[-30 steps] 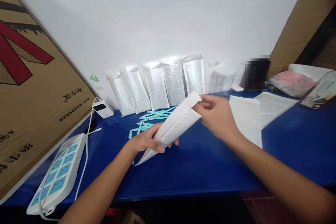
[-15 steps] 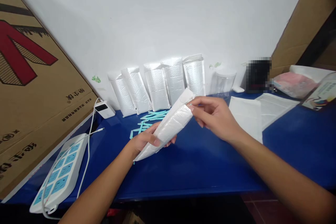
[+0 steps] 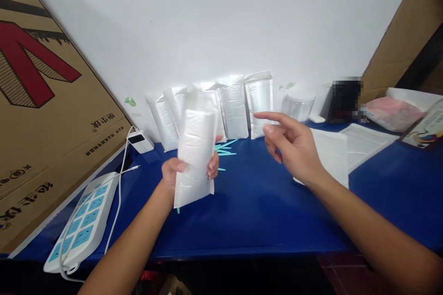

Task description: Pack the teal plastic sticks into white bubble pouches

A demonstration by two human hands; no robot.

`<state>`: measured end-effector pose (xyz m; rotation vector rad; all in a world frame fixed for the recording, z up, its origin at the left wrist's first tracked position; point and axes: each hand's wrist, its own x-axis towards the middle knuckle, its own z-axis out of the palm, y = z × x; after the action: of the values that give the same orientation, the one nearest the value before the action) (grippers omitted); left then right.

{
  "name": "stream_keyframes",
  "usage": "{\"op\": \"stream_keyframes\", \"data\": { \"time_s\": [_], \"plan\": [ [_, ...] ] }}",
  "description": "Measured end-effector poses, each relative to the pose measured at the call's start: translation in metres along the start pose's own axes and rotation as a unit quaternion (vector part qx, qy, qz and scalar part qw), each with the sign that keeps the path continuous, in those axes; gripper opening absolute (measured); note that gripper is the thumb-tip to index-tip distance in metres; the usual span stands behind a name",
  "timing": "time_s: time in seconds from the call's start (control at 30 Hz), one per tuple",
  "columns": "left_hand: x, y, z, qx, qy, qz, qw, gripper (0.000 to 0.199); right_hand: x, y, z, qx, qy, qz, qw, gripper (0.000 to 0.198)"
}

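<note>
My left hand [image 3: 175, 170] is wrapped round a white bubble mailer [image 3: 197, 152], held nearly upright above the table, thumb across its front and fingers at its right edge. The mailer's upper end is slightly blurred. To the right, my right hand [image 3: 290, 145] is in the air holding nothing, index finger stretched out and thumb apart from it. Behind the held mailer, several similar bubble mailers [image 3: 234, 108] lean side by side against the wall. Thin light-blue strips [image 3: 226, 149] lie on the table, partly hidden by the held mailer.
Flat white mailers [image 3: 328, 152] lie on the blue table [image 3: 263, 221] at right. A clear plastic cup [image 3: 301, 108] and a pink package [image 3: 392, 108] stand further back. At left are a power strip [image 3: 83, 216], a small white device [image 3: 141, 141] with a cable, and a large cardboard box [image 3: 51, 115].
My right hand has let go of the mailer's upper end and opened. My left hand has turned the mailer from a slant to nearly upright, its front facing me.
</note>
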<state>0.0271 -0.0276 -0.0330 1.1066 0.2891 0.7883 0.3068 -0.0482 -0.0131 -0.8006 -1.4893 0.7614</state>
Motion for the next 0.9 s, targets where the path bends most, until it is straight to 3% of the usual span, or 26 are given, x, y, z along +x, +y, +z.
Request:
{"op": "stream_keyframes", "data": {
  "time_s": [0.07, 0.2, 0.3, 0.57, 0.63, 0.73, 0.9],
  "plan": [
    [0.0, 0.003, 0.001, -0.014, 0.017, 0.031, 0.999, 0.095, 0.001, 0.012, 0.005, -0.038, 0.009, 0.008, 0.999, 0.035],
    [0.004, -0.013, 0.0, -0.06, 0.011, -0.017, 0.998, 0.09, -0.004, 0.035, 0.022, -0.118, -0.148, 0.021, 0.982, 0.033],
    [0.004, -0.026, -0.003, -0.065, 0.015, -0.058, 0.996, 0.079, -0.012, 0.044, 0.037, -0.048, -0.214, 0.039, 0.975, 0.044],
    [0.0, -0.028, -0.005, 0.059, 0.044, -0.106, 0.992, 0.064, -0.015, 0.041, 0.047, 0.097, -0.203, 0.146, 0.963, 0.042],
    [0.003, -0.03, -0.004, 0.128, 0.095, -0.074, 0.984, 0.063, -0.014, 0.04, 0.046, 0.121, -0.211, 0.157, 0.957, 0.044],
    [0.006, -0.034, -0.004, 0.257, 0.175, 0.015, 0.95, 0.054, -0.01, 0.04, 0.042, 0.138, -0.198, 0.148, 0.959, 0.046],
    [0.011, -0.04, -0.004, 0.328, 0.183, 0.052, 0.925, 0.046, -0.007, 0.045, 0.036, 0.106, -0.125, 0.103, 0.981, 0.045]
  ]
}}
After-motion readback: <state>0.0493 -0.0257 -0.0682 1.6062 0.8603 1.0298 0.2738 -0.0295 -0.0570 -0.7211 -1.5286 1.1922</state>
